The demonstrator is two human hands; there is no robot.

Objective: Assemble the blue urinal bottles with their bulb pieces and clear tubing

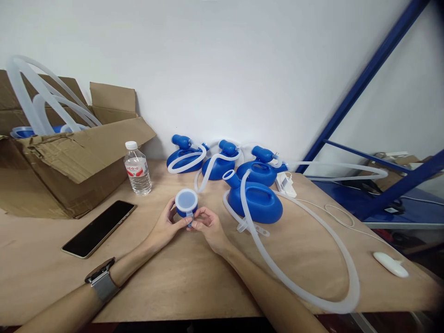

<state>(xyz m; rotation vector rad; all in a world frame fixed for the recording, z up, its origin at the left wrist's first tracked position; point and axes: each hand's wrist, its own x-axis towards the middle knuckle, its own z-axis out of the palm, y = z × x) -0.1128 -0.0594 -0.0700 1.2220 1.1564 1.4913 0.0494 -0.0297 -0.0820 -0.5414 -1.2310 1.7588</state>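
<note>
My left hand [167,225] and my right hand [208,226] hold a short blue plastic cup with a translucent white lid [186,202] between them, above the wooden table [194,289]. My right fingers pinch a small translucent tab [189,218] at its lower side, and my fingers hide part of the cup. To the right of my right hand lies a blue plastic bottle with a spout [255,201], with a long translucent tube [314,263] looping over the table from it. Neither hand touches this bottle.
Behind it stand several similar blue bottles, such as one [218,166], with tubing. At left are an open cardboard box [65,159] holding more tubing, a water bottle [137,169] and a black smartphone [99,229]. A white cable and white oval object [390,264] lie at right.
</note>
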